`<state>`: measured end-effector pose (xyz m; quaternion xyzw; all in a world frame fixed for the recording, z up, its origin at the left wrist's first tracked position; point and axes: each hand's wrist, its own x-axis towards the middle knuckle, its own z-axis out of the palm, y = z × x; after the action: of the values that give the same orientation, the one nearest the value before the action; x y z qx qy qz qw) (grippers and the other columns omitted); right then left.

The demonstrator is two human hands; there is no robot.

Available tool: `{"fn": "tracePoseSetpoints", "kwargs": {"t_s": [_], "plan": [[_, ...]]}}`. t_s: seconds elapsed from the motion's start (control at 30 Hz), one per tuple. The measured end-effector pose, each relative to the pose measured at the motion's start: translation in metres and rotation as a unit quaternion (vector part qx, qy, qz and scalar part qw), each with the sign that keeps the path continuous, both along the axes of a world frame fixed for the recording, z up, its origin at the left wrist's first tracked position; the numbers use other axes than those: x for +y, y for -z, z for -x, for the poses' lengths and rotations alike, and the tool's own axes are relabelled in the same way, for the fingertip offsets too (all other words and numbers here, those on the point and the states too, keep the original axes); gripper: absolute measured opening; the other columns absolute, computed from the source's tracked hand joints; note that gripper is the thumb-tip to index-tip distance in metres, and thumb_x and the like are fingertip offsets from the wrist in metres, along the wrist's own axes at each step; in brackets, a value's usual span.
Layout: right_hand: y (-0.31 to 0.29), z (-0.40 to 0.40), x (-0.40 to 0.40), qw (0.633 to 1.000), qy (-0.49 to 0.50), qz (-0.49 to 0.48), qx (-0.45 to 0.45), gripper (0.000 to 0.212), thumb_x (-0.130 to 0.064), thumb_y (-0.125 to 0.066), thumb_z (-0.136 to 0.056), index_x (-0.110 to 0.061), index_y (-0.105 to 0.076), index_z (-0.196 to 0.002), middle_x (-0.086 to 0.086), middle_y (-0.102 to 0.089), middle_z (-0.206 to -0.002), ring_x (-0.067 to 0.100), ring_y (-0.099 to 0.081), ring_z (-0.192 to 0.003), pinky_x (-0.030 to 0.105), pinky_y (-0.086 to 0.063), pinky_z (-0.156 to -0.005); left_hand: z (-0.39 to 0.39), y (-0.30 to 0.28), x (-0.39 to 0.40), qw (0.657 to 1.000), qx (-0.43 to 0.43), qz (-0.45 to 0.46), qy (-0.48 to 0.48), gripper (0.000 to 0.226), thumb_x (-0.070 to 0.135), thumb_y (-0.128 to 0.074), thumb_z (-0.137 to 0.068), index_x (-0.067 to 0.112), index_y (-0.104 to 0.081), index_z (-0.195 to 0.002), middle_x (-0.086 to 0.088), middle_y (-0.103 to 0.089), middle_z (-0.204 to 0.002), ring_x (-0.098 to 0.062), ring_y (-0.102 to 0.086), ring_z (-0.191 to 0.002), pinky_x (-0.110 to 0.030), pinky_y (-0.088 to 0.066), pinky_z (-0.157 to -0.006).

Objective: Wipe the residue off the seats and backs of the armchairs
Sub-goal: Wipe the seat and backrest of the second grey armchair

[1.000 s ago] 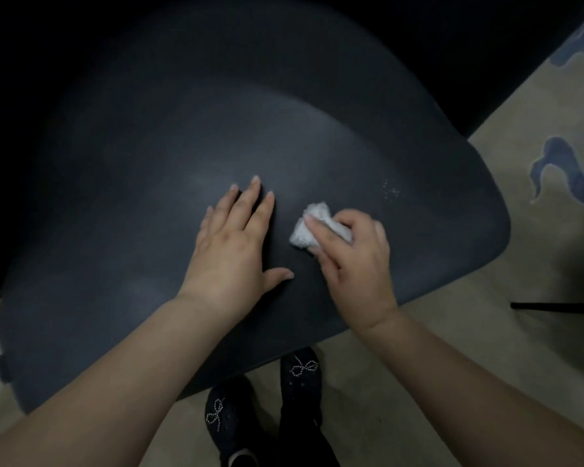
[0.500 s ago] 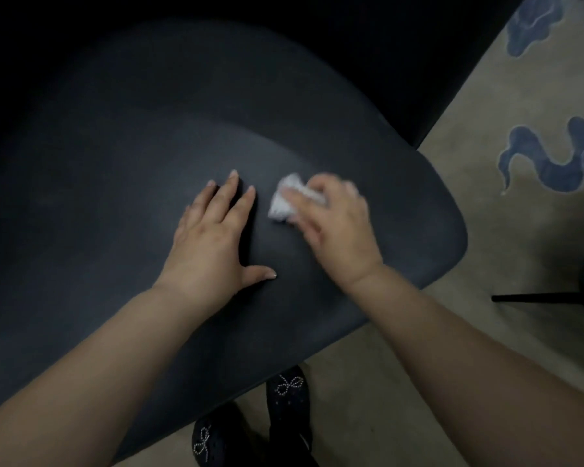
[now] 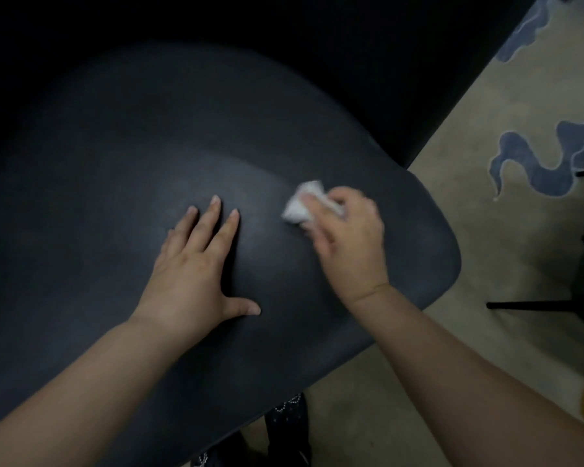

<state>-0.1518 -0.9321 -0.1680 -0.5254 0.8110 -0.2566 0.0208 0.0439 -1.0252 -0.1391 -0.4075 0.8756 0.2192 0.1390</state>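
The crumpled white tissue [image 3: 300, 203] has been carried rightward by the gripping right hand [image 3: 348, 244] (blurred); the dark leather armchair seat [image 3: 115, 197] is pressed by the flat, open-fingered left hand [image 3: 196, 274].

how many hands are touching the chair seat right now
2. The left hand lies flat on the middle of the seat; the right hand presses a white wipe further right.

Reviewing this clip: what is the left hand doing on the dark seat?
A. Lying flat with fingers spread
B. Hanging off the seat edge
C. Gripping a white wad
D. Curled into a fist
A. The left hand lies palm down with straight, spread fingers on the seat, while the right hand holds the white wad.
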Motion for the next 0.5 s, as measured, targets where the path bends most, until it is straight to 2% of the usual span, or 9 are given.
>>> {"fn": "tracePoseSetpoints", "kwargs": {"t_s": [0.1,0.17,0.23,0.37,0.43,0.5], "plan": [[0.005,0.021,0.041,0.989,0.146,-0.004,-0.007,0.04,-0.012,-0.069,-0.083,-0.015,-0.064,-0.123,0.022,-0.057,-0.107,0.038,-0.053,-0.088,0.036,-0.039,-0.081,0.004,-0.003,-0.005,1.0,-0.001,-0.007,0.021,0.134,0.074,-0.072,-0.052,0.036,0.008,-0.152,0.017,0.023,-0.156,-0.015,0.016,-0.147,-0.04,-0.004,-0.119],[0.006,0.006,0.065,0.983,0.182,-0.001,-0.006,0.04,-0.01,-0.067,-0.084,-0.012,-0.063,-0.124,0.021,-0.056,-0.103,0.033,-0.05,-0.089,0.031,-0.033,-0.081,0.012,-0.004,-0.01,1.0,0.008,-0.013,0.027,0.133,0.072,-0.074,-0.054,0.034,0.006,-0.153,0.014,0.019,-0.158,-0.015,0.016,-0.147,-0.039,-0.004,-0.121],[0.006,-0.023,0.069,0.989,0.145,0.011,-0.016,0.037,-0.013,-0.063,-0.083,-0.01,-0.066,-0.119,0.02,-0.057,-0.099,0.031,-0.05,-0.089,0.035,-0.036,-0.08,0.023,-0.004,-0.015,0.999,0.021,-0.016,0.034,0.132,0.069,-0.076,-0.054,0.031,0.002,-0.154,0.011,0.015,-0.161,-0.017,0.014,-0.148,-0.039,-0.003,-0.122],[0.003,-0.067,0.052,0.998,0.014,-0.01,-0.057,0.036,-0.027,-0.054,-0.087,-0.023,-0.065,-0.121,0.01,-0.06,-0.105,0.031,-0.057,-0.087,0.04,-0.046,-0.076,0.036,-0.001,-0.021,0.998,0.019,-0.014,0.062,0.132,0.066,-0.078,-0.055,0.03,0.0,-0.155,0.011,0.014,-0.161,-0.016,0.014,-0.147,-0.036,-0.002,-0.121],[0.001,-0.046,0.051,0.999,0.011,-0.018,-0.037,0.036,-0.029,-0.053,-0.088,-0.022,-0.066,-0.12,0.012,-0.061,-0.104,0.034,-0.058,-0.085,0.041,-0.047,-0.074,0.036,0.001,-0.026,0.997,0.016,-0.021,0.069,0.133,0.066,-0.079,-0.053,0.033,0.0,-0.154,0.013,0.014,-0.161,-0.013,0.014,-0.147,-0.037,-0.004,-0.12],[0.004,-0.007,0.054,0.997,0.074,-0.01,0.0,0.033,-0.02,-0.06,-0.086,-0.014,-0.067,-0.118,0.02,-0.061,-0.103,0.039,-0.058,-0.085,0.042,-0.046,-0.075,0.036,0.001,-0.032,0.997,0.013,-0.03,0.071,0.134,0.068,-0.079,-0.05,0.036,0.0,-0.154,0.016,0.015,-0.16,-0.01,0.014,-0.146,-0.042,-0.011,-0.12]]}}
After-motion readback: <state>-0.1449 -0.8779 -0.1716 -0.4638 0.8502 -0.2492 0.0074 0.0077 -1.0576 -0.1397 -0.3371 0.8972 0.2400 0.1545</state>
